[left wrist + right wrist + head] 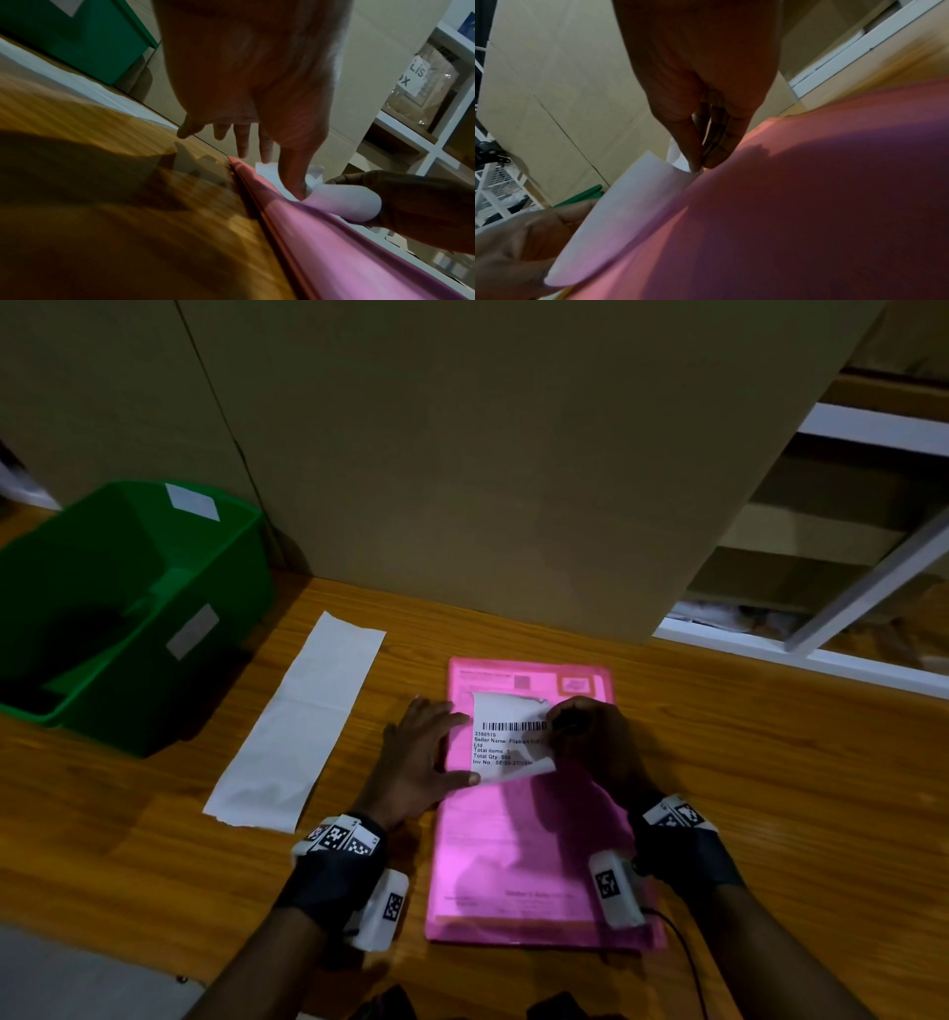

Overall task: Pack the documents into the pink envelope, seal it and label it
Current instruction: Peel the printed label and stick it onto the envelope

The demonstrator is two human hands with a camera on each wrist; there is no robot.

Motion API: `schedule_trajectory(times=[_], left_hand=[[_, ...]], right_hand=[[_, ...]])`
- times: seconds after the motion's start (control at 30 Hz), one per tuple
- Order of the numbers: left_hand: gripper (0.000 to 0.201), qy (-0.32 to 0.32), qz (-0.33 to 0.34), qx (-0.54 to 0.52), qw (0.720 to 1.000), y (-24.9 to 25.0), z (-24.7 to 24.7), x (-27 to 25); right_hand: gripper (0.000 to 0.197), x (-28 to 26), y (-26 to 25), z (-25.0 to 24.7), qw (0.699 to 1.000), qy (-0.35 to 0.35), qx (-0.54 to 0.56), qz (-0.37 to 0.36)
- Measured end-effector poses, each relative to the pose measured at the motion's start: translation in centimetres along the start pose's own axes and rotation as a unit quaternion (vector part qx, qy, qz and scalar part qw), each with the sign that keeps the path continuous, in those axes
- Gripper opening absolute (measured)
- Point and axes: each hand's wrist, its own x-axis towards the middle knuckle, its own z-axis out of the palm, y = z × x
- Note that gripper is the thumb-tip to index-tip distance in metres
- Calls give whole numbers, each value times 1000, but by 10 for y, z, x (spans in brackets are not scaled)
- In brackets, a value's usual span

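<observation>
White label [506, 742] on pink envelope [534, 855]: barcode, "3380510", "Seller Name Flipkart", "Ltd", "Total items 1", "Total Qty 500", "Inv No SE-26-27" partly hidden. Envelope's own print blurred. Shelf sign [413, 78]: "LIS", "OX", partial.

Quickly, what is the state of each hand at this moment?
Left hand: open, fingers spread, pressing the label onto the pink envelope.
Right hand: closed, pinching the label's right edge.

Left hand [429, 752] flat with fingers spread, right hand [585, 726] curled, thumb and fingertips pinched together.
</observation>
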Motion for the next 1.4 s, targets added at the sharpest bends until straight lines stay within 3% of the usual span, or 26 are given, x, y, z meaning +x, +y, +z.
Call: schedule_trajectory(times=[0.2,0.53,0.77,0.9,0.97,1.03,1.13,1.2,1.3,1.4], left_hand=[[75,-52,-39,58,996,12,-2,0],[82,-110,-51,131,984,15,-2,3],[84,-145,-64,139,978,21,-8,1],[85,-168,-60,163,970,23,-9,-2],[85,-180,-55,173,967,20,-8,-2],[87,-191,-50,185,963,18,-8,-2],[93,-203,-47,200,957,14,-9,-2],[97,-213,-48,204,954,13,-10,-1],[103,-235,-55,213,947,14,-11,0],[105,-254,-61,211,942,15,-13,2]], right_hand=[[34,4,3,1,999,2,-25,-22],[20,-2,-2,7,998,11,-66,0],[29,-13,-1,2,974,37,-205,-90],[17,-24,-4,0,954,11,-256,-158],[14,-27,-6,-1,974,-49,-187,-118],[21,-25,-8,-3,987,-120,-101,-23],[27,-17,-6,5,978,-161,74,111],[25,-18,-12,14,949,-151,202,191],[30,-24,-29,23,923,-109,273,248],[6,-25,-33,27,914,-98,306,248]])
